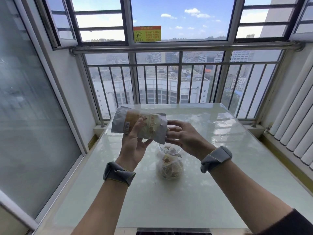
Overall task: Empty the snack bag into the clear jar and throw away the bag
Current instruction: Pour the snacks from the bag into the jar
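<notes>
A grey and orange snack bag (128,122) is held sideways above the table, its torn mouth pointing right over the clear jar (169,164). My left hand (134,145) grips the bag from below, fingers wrapped up around its middle. At the bag's mouth, my right hand (182,135) has its fingers spread, touching the torn edge. The jar stands open on the table below the bag's mouth, holding several pale snack pieces, with a few near its rim.
The glossy white table (220,192) stands against a balcony railing (169,65) and windows. A sliding glass door (33,116) is on the left, white vertical slats (296,133) on the right. A dark strip shows under the table's near edge.
</notes>
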The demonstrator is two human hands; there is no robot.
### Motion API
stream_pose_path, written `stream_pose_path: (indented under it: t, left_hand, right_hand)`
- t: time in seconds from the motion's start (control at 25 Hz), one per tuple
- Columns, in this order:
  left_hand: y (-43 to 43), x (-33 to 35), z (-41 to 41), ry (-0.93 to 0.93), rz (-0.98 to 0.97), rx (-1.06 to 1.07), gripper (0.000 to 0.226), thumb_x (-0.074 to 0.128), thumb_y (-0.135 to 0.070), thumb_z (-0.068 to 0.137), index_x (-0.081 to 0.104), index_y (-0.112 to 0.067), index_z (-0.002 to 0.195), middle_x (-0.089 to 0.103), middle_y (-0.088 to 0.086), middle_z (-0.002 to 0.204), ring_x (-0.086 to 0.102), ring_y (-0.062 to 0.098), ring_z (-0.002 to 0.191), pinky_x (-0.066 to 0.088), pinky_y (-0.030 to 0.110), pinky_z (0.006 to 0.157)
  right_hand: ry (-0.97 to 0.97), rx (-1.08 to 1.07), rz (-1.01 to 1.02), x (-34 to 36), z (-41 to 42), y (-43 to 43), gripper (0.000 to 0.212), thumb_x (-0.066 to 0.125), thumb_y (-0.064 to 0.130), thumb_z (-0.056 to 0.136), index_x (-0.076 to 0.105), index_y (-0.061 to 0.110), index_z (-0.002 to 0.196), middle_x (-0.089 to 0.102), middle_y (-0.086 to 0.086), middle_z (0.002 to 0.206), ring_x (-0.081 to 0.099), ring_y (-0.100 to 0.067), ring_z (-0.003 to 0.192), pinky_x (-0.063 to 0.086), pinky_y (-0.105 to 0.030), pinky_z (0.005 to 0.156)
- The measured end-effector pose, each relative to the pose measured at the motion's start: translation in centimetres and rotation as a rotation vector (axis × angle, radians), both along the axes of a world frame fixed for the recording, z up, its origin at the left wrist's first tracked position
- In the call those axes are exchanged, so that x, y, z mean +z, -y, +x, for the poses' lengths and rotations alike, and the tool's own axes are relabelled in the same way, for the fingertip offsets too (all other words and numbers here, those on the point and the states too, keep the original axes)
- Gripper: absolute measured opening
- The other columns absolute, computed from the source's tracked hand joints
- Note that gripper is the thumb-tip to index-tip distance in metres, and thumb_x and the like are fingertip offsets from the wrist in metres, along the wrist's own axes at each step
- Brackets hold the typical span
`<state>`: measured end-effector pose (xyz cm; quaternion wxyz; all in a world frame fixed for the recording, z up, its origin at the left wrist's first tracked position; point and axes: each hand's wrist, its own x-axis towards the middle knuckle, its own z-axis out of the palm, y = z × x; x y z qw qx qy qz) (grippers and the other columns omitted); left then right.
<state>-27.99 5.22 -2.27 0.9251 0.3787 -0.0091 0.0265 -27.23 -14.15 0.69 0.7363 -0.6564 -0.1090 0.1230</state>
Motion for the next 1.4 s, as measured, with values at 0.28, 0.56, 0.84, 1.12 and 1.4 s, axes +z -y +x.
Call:
stream_pose_path:
  t: [0.28, 0.56, 0.84, 1.12, 1.4]
  left_hand:
    - [-0.8, -1.2, -0.8, 0.035, 0.001, -0.223, 0.034, 0.087, -0.014, 0.066, 0.080, -0.018, 0.099, 0.075, 0.007, 0.105, 0.069, 0.022, 0.099, 0.059, 0.043, 0.088]
    - [-1.0, -2.0, -0.5, -0.064, -0.165, -0.110, 0.034, 0.071, -0.018, 0.086, 0.070, -0.013, 0.119, 0.075, 0.012, 0.115, 0.077, 0.026, 0.099, 0.065, 0.038, 0.075]
    - [-1.3, -2.4, -0.4, -0.088, -0.205, -0.082, 0.045, 0.071, -0.019, 0.086, 0.062, -0.011, 0.129, 0.077, 0.015, 0.111, 0.078, 0.028, 0.098, 0.065, 0.037, 0.072]
    - [-0.7, -2.2, -0.7, 0.041, -0.125, -0.159, 0.056, 0.083, -0.014, 0.081, 0.062, -0.016, 0.133, 0.065, 0.016, 0.139, 0.067, 0.032, 0.122, 0.062, 0.044, 0.090]
    - [-0.7, -2.4, -0.9, 0.116, -0.133, -0.255, 0.074, 0.098, -0.013, 0.063, 0.066, -0.018, 0.129, 0.057, 0.016, 0.145, 0.053, 0.035, 0.137, 0.049, 0.050, 0.106]
  right_hand:
    - [0.327, -0.031, -0.326, -0.5, -0.4, -1.0, 0.029, 0.073, -0.013, 0.082, 0.074, -0.005, 0.109, 0.069, -0.032, 0.106, 0.062, -0.019, 0.063, 0.055, -0.026, 0.061]
    - [0.251, -0.038, -0.223, 0.0, -0.2, 0.4, 0.022, 0.076, 0.004, 0.087, 0.069, -0.012, 0.100, 0.069, -0.019, 0.082, 0.068, -0.024, 0.067, 0.060, -0.030, 0.066]
    - [0.423, -0.156, -0.634, -0.8, 0.4, 2.2, 0.034, 0.087, 0.018, 0.078, 0.075, 0.012, 0.109, 0.075, -0.008, 0.099, 0.064, -0.015, 0.070, 0.056, -0.033, 0.074]
    - [0.480, -0.082, -0.262, -0.5, -0.1, -0.7, 0.024, 0.075, -0.003, 0.085, 0.074, 0.003, 0.108, 0.074, -0.015, 0.104, 0.054, -0.009, 0.049, 0.044, -0.019, 0.047]
    - [0.482, 0.011, -0.339, -0.6, 0.0, -1.3, 0.025, 0.063, -0.023, 0.078, 0.072, -0.003, 0.090, 0.065, -0.026, 0.084, 0.048, -0.014, 0.040, 0.043, -0.025, 0.041]
